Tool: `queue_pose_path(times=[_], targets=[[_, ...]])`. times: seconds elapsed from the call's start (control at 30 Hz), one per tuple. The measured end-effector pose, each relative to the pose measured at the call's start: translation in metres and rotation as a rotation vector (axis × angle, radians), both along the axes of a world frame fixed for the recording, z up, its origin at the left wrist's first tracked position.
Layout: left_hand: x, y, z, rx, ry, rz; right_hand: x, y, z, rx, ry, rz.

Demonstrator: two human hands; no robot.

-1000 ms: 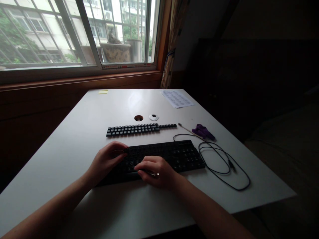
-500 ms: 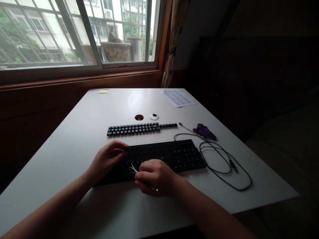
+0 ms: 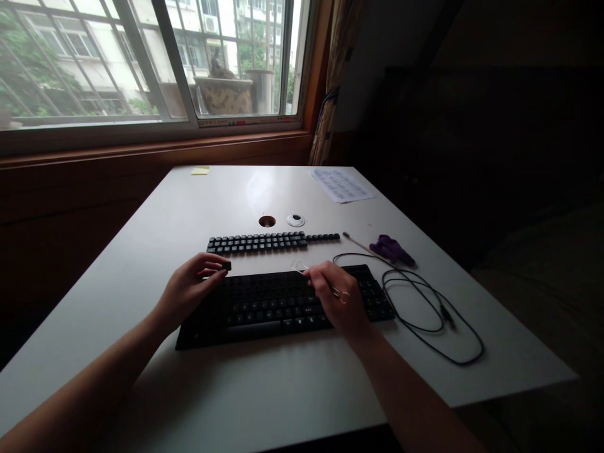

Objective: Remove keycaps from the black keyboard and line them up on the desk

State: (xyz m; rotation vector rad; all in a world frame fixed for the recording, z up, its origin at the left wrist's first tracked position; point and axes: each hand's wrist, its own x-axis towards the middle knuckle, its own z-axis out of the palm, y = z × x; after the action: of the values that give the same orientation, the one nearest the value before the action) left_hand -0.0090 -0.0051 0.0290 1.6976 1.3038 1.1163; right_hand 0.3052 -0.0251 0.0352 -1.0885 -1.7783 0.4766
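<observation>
A black keyboard [image 3: 264, 330] lies on the white desk, its upper left area without keycaps and its lower rows still capped. Above its left end, my left hand [image 3: 191, 283] pinches a small black keycap [image 3: 226, 265] between thumb and fingers. My right hand [image 3: 337, 296] is closed around a wire keycap puller [image 3: 297, 265], whose thin prongs point up and left over the keyboard's back edge. Behind the keyboard stand loose keycaps [image 3: 257, 243] in neat rows, with a single thinner row reaching to the right.
The keyboard's black cable [image 3: 465, 362] loops on the right. Near it lie a thin brush [image 3: 365, 246] and a purple cloth [image 3: 391, 249]. Farther back are a desk hole [image 3: 267, 221], its white cover [image 3: 296, 220], printed papers [image 3: 344, 186] and a yellow note [image 3: 200, 170].
My right hand has moved right and away from me with the puller, off the keyboard's left-middle keys. My left hand has shifted slightly left and up, and the keycap in it now shows clearly.
</observation>
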Motion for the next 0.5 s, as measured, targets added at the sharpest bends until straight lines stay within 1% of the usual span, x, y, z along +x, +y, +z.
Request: queue_pose_path(times=[0.1, 0.23, 0.37, 0.5], targets=[[-0.006, 0.005, -0.001, -0.009, -0.042, 0.084, 0.005, 0.003, -0.002, -0.124, 0.048, -0.084], [-0.012, 0.010, -0.003, -0.006, -0.154, 0.153, 0.005, 0.004, -0.003, -0.260, 0.126, -0.093], [-0.013, 0.011, -0.002, -0.008, -0.200, 0.179, 0.004, 0.004, -0.004, -0.315, 0.138, -0.113], [-0.012, 0.010, -0.001, -0.006, -0.210, 0.198, 0.006, 0.006, -0.007, -0.323, 0.105, -0.156]])
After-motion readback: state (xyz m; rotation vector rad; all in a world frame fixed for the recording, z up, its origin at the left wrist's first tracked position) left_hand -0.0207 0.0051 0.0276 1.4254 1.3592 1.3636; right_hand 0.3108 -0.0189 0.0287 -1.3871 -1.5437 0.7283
